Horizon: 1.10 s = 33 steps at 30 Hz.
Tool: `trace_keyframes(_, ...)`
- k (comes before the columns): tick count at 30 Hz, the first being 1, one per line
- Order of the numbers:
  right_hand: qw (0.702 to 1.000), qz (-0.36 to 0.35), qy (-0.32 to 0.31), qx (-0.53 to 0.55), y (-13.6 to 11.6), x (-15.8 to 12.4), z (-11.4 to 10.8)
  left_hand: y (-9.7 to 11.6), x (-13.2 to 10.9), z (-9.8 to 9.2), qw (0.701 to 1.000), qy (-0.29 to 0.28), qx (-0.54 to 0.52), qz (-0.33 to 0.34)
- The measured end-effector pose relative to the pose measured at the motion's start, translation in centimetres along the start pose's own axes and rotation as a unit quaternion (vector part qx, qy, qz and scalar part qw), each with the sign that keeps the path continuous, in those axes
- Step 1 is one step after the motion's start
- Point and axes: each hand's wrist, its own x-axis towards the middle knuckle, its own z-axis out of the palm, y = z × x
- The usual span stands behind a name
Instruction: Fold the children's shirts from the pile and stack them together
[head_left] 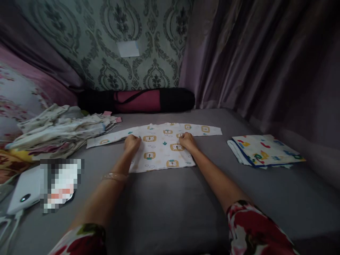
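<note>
A small long-sleeved shirt (159,145), white with yellow and green prints, lies spread on the grey bed surface, its sleeves stretched out to both sides and its hem toward me. My left hand (132,142) is closed at the shirt's left side, just below that sleeve, with the fingers pinching the cloth. At the opposite side, below the right sleeve, my right hand (188,141) pinches the fabric too. Both hands are level with each other, and the chest of the shirt lies flat between them.
On the left lies a loose heap of clothes (61,129), with a white device (28,187) and its cable nearer me. Folded printed cloths (265,150) are stacked at the right. A black and maroon roll bag (138,100) lies along the patterned wall; curtains (220,53) hang beside it.
</note>
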Motion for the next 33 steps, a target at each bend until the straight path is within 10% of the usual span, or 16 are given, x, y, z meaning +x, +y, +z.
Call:
trace_keyframes(19,0.927,0.125,0.007,0.352,0.3,1.6,0.3,1.4,-0.7,-1.1,0.963,-0.07,-0.238,-0.101)
trace_keyframes(33,0.922,0.104,0.021,0.373,0.2,1.3,0.4,0.3,-0.5,-0.9,0.96,-0.046,-0.268,-0.067)
